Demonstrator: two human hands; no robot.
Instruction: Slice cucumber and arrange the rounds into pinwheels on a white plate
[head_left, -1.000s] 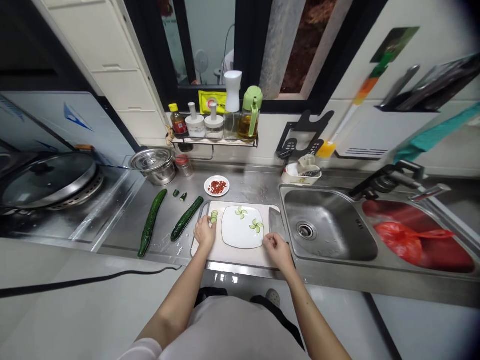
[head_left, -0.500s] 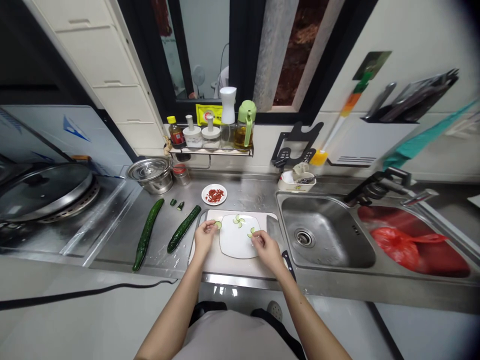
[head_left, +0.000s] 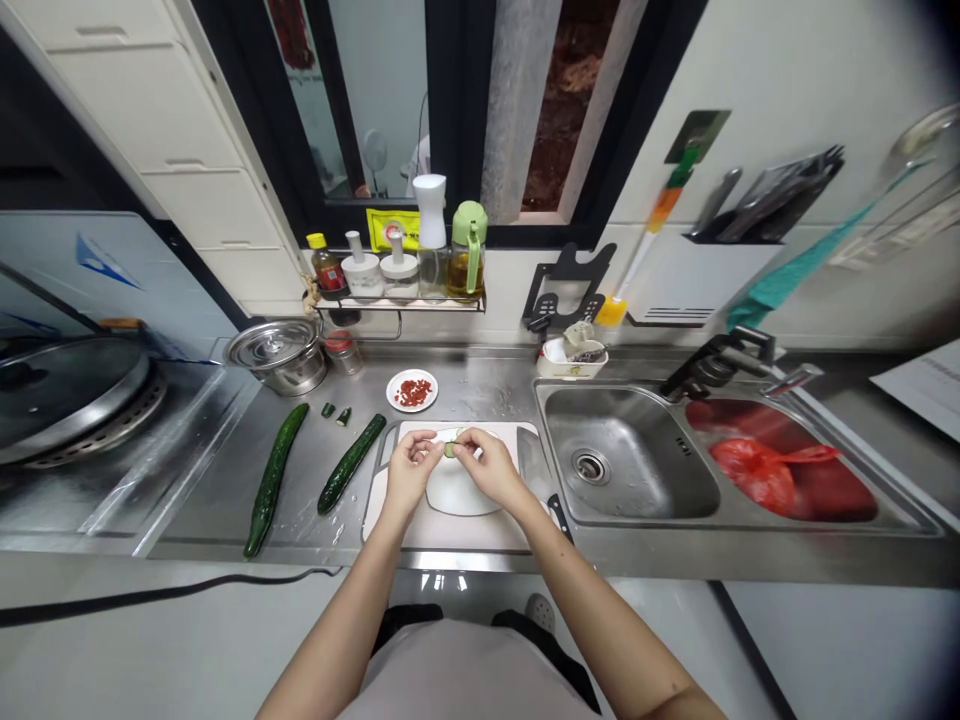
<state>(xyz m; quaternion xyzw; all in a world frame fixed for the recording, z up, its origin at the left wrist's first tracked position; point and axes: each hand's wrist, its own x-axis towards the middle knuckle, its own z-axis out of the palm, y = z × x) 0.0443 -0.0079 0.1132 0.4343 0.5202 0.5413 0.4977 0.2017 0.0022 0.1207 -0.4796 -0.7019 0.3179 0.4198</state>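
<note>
My left hand (head_left: 410, 468) and my right hand (head_left: 488, 465) meet over a white square plate (head_left: 455, 496) on a white cutting board (head_left: 450, 528). Their fingertips pinch a small green cucumber slice (head_left: 450, 449) between them. Both hands are closed in a pinch. My hands hide most of the plate and whatever lies on it. A knife (head_left: 556, 515) with a dark handle rests at the board's right edge, beside my right wrist.
Two whole cucumbers (head_left: 271, 477) (head_left: 350, 462) and cut ends (head_left: 336, 413) lie left of the board. A small dish of red bits (head_left: 412, 391) sits behind. A steel sink (head_left: 626, 470) is to the right, a red bag (head_left: 757, 470) in the far basin. A pot (head_left: 276, 354) and wok lid (head_left: 60, 390) stand left.
Both hands came together over the middle of the plate. My right hand moved left from the plate's right side, and the two now pinch one cucumber slice. The view shifted right.
</note>
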